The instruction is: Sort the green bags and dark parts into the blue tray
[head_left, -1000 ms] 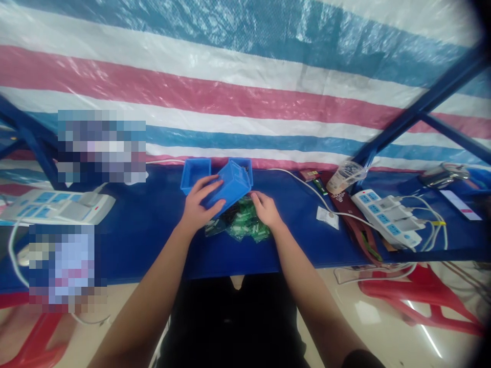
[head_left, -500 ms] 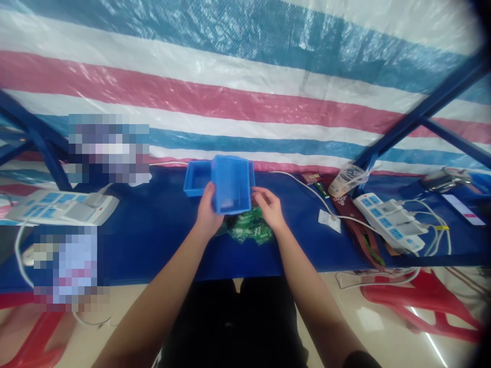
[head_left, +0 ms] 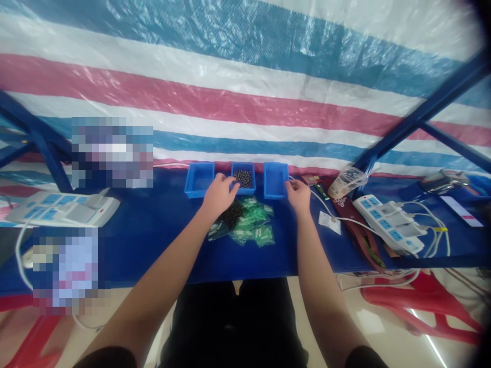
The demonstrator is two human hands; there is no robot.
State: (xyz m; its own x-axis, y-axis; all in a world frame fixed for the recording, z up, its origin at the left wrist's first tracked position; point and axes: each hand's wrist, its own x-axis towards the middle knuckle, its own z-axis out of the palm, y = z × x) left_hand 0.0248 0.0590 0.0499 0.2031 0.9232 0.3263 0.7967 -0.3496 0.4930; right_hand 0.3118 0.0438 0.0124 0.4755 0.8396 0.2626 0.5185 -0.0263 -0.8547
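Three shallow blue plastic bins stand in a row at the back of the table. My left hand [head_left: 220, 195] is at the front left corner of the middle bin [head_left: 243, 192], thumb and fingertips closed about its edge. That bin holds many small dark metal pieces [head_left: 242, 178]. My right hand [head_left: 299, 195] pinches the right wall of the right bin [head_left: 275, 181], which looks bare inside. The left bin [head_left: 200, 179] is partly covered by my left hand. In front of the bins lie small green-and-clear plastic packets [head_left: 253, 223] and a heap of dark small pieces [head_left: 232, 213].
White power strips lie at left [head_left: 63, 208] and right [head_left: 388, 223]. A clear plastic cup [head_left: 347, 182] tilts near a dark red strap [head_left: 353, 220]. A white cable, a small white packet [head_left: 330, 222] and a phone [head_left: 462, 210] are at right. Striped sheeting [head_left: 245, 102] hangs behind.
The bin I held up between my hands has come down onto the table at right. My right hand moved right with it. My left hand shifted to the middle bin, and the dark pieces now show.
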